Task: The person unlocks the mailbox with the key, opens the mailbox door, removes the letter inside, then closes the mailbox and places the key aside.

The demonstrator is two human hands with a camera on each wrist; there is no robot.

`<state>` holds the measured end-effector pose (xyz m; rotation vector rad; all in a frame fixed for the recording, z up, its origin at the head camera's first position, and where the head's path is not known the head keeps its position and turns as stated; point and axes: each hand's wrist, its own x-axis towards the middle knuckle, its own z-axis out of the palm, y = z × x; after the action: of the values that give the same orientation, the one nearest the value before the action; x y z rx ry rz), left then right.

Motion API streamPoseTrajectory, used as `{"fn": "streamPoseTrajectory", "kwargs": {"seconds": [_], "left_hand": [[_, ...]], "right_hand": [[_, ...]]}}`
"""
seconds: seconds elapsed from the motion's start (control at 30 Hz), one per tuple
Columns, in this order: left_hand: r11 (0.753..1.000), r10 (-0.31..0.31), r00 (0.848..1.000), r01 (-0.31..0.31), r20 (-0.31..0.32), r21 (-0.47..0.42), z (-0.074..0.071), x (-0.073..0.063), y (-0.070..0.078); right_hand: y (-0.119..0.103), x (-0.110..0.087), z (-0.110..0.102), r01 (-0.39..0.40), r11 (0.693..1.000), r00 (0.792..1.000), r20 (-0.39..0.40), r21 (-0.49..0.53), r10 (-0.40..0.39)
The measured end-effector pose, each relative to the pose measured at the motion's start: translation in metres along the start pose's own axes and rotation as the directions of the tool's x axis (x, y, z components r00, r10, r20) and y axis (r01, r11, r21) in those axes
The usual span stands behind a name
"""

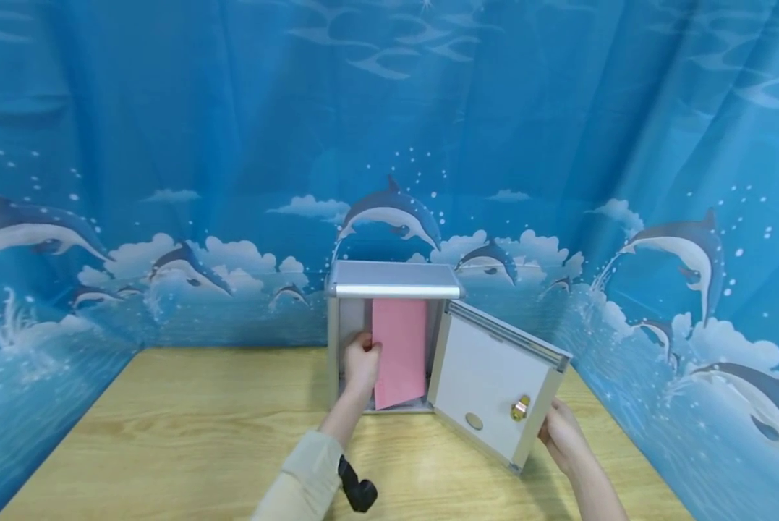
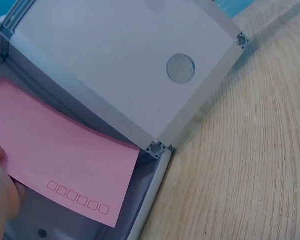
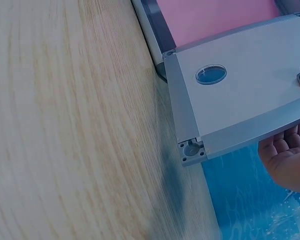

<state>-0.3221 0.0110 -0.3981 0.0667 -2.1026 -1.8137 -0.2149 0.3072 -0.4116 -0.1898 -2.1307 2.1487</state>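
Note:
A grey metal letter box (image 1: 396, 279) stands at the back of the table with its hinged door (image 1: 483, 365) swung out to the right. Inside it a pink envelope (image 1: 401, 354) stands upright, leaning a little. My left hand (image 1: 362, 367) reaches into the box and pinches the envelope's left edge between thumb and fingers; the left wrist view shows a row of small red squares printed on the envelope (image 2: 84, 165). At the door's free edge, my right hand (image 1: 566, 436) holds on with curled fingers (image 3: 280, 145), partly hidden behind the door.
On the door's inner face are a brass cam lock (image 1: 520, 408) and a round window (image 1: 474, 421). The wood-grain table (image 1: 220, 420) spreads out around the box. A blue curtain printed with dolphins (image 1: 233, 145) hangs behind and along both sides.

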Motion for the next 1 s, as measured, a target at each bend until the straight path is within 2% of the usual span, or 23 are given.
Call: {"fn": "streamPoseTrajectory", "kwargs": {"seconds": [0.27,0.4,0.5,0.67,0.83,0.93,1.0], "left_hand": [[0.999,0.028,0.999,-0.026,0.033,-0.047,0.0,-0.006,0.012],[0.999,0.038,0.998,-0.037,0.047,-0.038,-0.003,-0.01,0.017],[0.997,0.071,0.996,-0.071,0.046,0.004,-0.008,-0.013,0.021],[0.984,0.163,0.986,-0.164,0.015,0.068,-0.014,-0.018,0.026],[0.969,0.237,0.971,-0.236,-0.006,0.078,-0.019,-0.026,0.027],[0.966,0.249,0.968,-0.248,-0.008,0.07,-0.022,-0.031,0.03],[0.97,0.237,0.972,-0.236,-0.003,0.062,-0.025,-0.034,0.033]], "right_hand": [[0.002,-0.001,-0.001,0.016,1.0,1.0,-0.009,0.002,-0.016],[0.001,-0.001,0.0,0.026,1.0,1.0,0.004,-0.014,-0.026],[0.001,-0.001,0.0,0.042,0.999,0.999,0.014,-0.022,-0.042],[0.001,-0.001,-0.001,0.066,0.998,0.998,0.025,-0.014,-0.066],[0.002,-0.001,-0.001,0.077,0.997,0.996,0.036,0.011,-0.078],[0.002,-0.001,0.0,0.08,0.997,0.996,0.035,0.023,-0.081],[0.002,-0.001,0.0,0.079,0.997,0.996,0.031,0.026,-0.08]]}}
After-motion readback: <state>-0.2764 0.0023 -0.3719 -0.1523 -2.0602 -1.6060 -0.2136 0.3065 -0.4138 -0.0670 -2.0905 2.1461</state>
